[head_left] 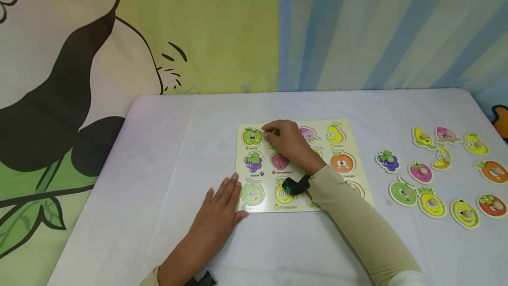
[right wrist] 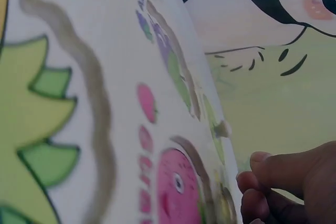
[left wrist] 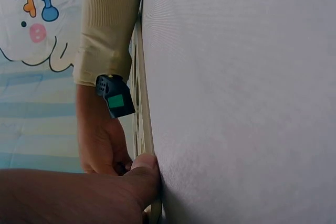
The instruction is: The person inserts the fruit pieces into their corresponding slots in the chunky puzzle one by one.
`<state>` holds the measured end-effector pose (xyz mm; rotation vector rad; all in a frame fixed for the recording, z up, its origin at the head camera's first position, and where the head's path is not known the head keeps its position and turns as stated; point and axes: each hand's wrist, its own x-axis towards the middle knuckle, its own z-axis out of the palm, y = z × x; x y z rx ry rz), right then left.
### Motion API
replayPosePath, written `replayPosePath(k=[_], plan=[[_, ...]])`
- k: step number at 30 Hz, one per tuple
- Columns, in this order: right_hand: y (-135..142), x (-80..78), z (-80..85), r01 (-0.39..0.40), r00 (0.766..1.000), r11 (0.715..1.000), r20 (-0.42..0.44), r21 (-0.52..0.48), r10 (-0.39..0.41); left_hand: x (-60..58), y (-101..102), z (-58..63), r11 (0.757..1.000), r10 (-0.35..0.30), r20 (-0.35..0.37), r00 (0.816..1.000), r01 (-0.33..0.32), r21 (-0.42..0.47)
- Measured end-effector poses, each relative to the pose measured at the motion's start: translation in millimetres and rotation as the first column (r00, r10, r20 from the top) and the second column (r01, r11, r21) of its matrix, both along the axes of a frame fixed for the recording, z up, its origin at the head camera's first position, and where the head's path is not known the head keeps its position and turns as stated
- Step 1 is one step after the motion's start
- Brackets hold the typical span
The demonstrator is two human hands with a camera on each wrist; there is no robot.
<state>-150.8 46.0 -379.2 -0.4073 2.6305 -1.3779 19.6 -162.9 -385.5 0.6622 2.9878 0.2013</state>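
A wooden fruit puzzle board (head_left: 266, 203) lies on the table, with printed fruits and recesses. In its top left recess sits the green apple piece (head_left: 252, 137), its knob (right wrist: 223, 128) visible in the right wrist view. My right hand (head_left: 291, 142) hovers over the board's top row just right of the apple, fingers loosely curled; the right wrist view shows the fingertips apart from the knob with nothing between them. My left hand (head_left: 216, 217) rests at the board's lower left corner, fingers extended along the left side; its thumb (left wrist: 144, 162) touches the board's edge.
Several loose knobbed fruit pieces lie to the right of the board, among them grapes (head_left: 387, 161), a strawberry (head_left: 420, 172), a melon (head_left: 403, 192), a pineapple (head_left: 431, 203) and an orange (head_left: 493, 171). A white cloth (head_left: 170, 153) covers the table. A printed curtain (head_left: 206, 34) hangs behind.
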Motion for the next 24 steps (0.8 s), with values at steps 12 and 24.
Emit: replayPosePath(k=[12,24], plan=[[36,-0.8,13.6,0.020,0.995,1.000,-0.100,-0.023,-0.022,-1.1,0,-0.8,1.000,0.003,-0.004,1.000,-0.003,-0.014],[75,0.9,12.9,0.092,0.989,0.994,-0.113,-0.053,-0.098,-1.8,1,-2.8,1.000,-0.009,-0.014,1.000,0.008,-0.015]])
